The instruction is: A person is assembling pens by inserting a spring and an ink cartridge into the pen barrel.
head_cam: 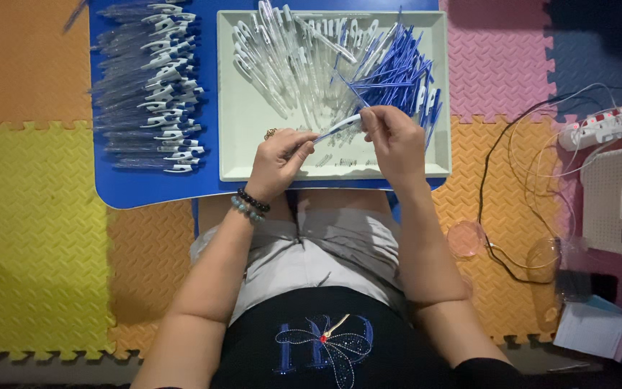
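I look down at my two hands over the pale tray (pixel 235 86) on the blue bench (pixel 152 189). My left hand (pixel 276 160) is closed around one end of a clear pen barrel (pixel 341 127), its grip tight with the fingers curled in. My right hand (pixel 396 140) pinches the other end with thumb and fingertips, so that grip is closed too. The pen sits in the air between both hands, just above the front part of the tray.

In the tray lie a heap of clear pen barrels (pixel 289 57) and, beside it on the right, a heap of thin blue refills (pixel 394 72). To the left, on the bench, finished pens (pixel 156 86) lie in a neat row.

I think a few things could go wrong. If my pinch slips, the pen could drop into the heaps and get mixed up. If I push at a slant, the thin inside part could bend. My right wrist is near the blue heap, so a bump could scatter it over the tray edge
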